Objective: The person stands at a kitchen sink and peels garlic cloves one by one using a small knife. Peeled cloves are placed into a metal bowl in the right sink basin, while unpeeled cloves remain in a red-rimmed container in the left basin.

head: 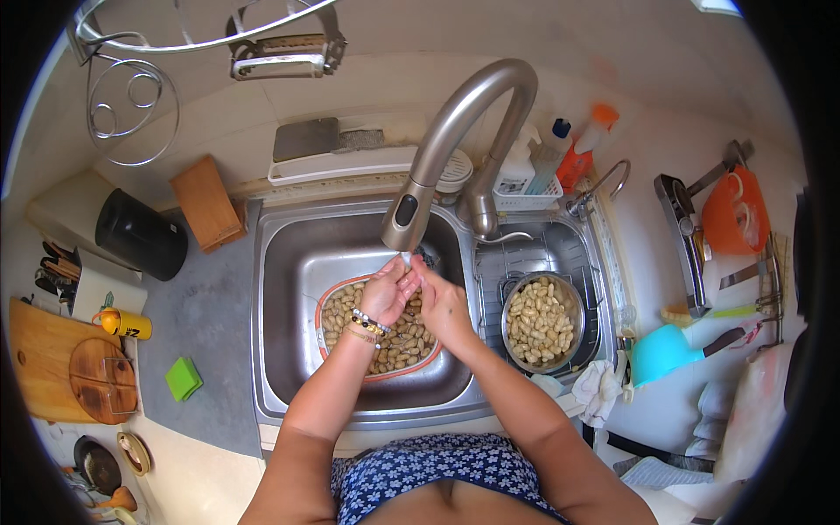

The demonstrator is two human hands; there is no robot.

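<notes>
Under the spout of the pull-down kitchen faucet [420,170], both my hands meet over the left sink basin [289,262]. My left hand [392,289], with bead bracelets at the wrist, has curled fingers; whether it grips anything cannot be told. My right hand [443,302] touches it at the fingertips, and its own hold is also unclear. Something whitish, perhaps running water, shows between the fingertips and spout. Below them an orange-rimmed basin [321,328] holds unshelled peanuts [400,344] in water. More unshelled peanuts [539,318] fill a round metal bowl [580,321] in the right sink basin.
A small curved tap [617,177] and a white basket [528,200] with bottles stand behind the right basin. A cloth [598,390] hangs at its front right corner. On the left counter are a green folded cloth [184,378], a black canister [141,235] and a wooden block [207,203].
</notes>
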